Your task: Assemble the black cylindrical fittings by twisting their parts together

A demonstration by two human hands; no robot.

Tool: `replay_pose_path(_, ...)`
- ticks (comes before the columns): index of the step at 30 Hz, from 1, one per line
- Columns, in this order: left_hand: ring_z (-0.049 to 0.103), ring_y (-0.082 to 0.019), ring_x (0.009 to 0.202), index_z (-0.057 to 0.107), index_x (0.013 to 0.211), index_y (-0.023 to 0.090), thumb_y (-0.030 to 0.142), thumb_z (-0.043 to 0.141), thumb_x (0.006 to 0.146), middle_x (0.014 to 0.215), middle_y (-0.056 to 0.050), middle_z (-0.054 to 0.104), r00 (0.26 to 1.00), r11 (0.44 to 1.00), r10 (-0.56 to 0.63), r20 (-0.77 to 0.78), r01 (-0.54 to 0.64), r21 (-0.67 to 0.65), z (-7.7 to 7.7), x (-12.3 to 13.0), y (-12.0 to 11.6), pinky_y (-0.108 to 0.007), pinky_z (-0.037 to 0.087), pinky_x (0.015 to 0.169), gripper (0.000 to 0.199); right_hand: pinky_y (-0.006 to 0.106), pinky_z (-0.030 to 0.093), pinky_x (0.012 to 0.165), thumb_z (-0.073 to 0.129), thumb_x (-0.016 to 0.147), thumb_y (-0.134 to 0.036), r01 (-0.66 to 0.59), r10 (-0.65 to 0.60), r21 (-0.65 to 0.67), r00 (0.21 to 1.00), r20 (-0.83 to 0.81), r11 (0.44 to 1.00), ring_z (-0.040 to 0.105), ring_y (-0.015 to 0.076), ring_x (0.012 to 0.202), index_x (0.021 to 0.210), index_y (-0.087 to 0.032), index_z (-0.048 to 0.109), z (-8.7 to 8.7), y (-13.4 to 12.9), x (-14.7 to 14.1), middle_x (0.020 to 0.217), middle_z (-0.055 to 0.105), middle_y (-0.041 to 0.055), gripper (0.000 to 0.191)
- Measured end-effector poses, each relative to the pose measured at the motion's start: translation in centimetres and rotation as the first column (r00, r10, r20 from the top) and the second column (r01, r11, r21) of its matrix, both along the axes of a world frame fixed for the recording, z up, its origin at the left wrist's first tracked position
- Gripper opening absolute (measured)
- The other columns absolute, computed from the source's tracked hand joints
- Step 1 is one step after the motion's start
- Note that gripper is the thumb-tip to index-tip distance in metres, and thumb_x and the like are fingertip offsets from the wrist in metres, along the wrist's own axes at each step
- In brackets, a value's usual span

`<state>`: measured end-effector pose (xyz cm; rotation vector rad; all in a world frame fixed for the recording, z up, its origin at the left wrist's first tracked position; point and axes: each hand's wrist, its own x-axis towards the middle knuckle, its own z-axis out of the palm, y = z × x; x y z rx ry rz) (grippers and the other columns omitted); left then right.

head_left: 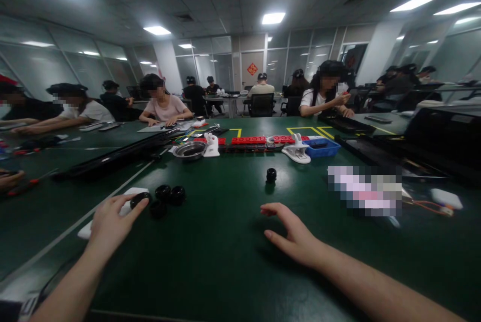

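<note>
My left hand (110, 222) has its thumb and fingers closed on a shiny black cylindrical part (140, 200), at the left of the green table. Just right of it stand more such black parts (177, 195), grouped close together. A white object (85, 230) lies partly hidden beneath my left hand. My right hand (291, 234) is held over the table with fingers apart and nothing in them. Beyond its fingertips a single black cylindrical part (271, 176) stands by itself.
Across the middle are a metal bowl (190, 150), white clamps (296, 150), a row of red blocks (248, 140) and a blue tray (322, 147). Long black housings (112, 154) lie on both sides. A blurred-out item (364, 192) and wires are at right. Several people sit around.
</note>
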<state>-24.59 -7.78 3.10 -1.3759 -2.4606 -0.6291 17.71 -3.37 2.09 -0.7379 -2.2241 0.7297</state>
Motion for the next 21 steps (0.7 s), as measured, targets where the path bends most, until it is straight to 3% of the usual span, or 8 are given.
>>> replay_pose_path(5,0.044,-0.033,0.103,0.056,0.106,0.022,0.060,0.039,0.074,0.111,-0.011,0.048,1.000,0.993,-0.024,0.001,0.024,-0.112,-1.4,0.2,0.6,-0.043,0.040,0.079,0.052,0.037,0.042,0.086,0.052,0.078,-0.020,0.033,-0.033,0.011,0.999,0.035,0.999,0.050,0.0198,0.098,0.114,-0.021,0.042,-0.1,0.2,0.1,0.107,0.051,0.0077,0.037)
replay_pose_path(11,0.046,-0.033,0.100,0.057,0.104,0.019,0.062,0.040,0.072,0.111,-0.013,0.050,0.998,0.991,-0.065,0.009,0.065,-0.121,-1.5,1.1,0.7,-0.043,0.040,0.077,0.056,0.037,0.042,0.087,0.052,0.078,-0.022,0.036,-0.036,0.002,0.995,0.097,0.999,0.050,0.0200,0.098,0.108,-0.019,0.048,0.1,0.5,-0.1,0.106,0.053,0.0074,0.030)
replay_pose_path(18,0.047,-0.038,0.099,0.056,0.102,0.011,0.066,0.038,0.070,0.110,-0.020,0.050,0.992,0.960,-0.099,0.076,0.116,-0.255,-1.3,1.7,0.6,-0.048,0.037,0.077,0.066,0.037,0.043,0.086,0.052,0.079,-0.021,0.036,-0.037,0.013,0.994,0.107,0.999,0.050,0.0196,0.098,0.106,-0.019,0.048,0.1,0.5,-0.1,0.104,0.053,0.0072,0.028)
replay_pose_path(21,0.038,-0.041,0.108,0.045,0.114,0.011,0.063,0.042,0.070,0.119,-0.021,0.041,0.999,0.990,-0.038,-0.015,0.036,-0.135,-0.4,3.1,0.0,-0.053,0.034,0.081,0.068,0.036,0.043,0.085,0.052,0.079,-0.021,0.048,-0.051,0.034,0.994,0.100,0.998,0.050,0.0192,0.097,0.107,-0.019,0.048,0.2,0.5,0.1,0.104,0.053,0.0070,0.028)
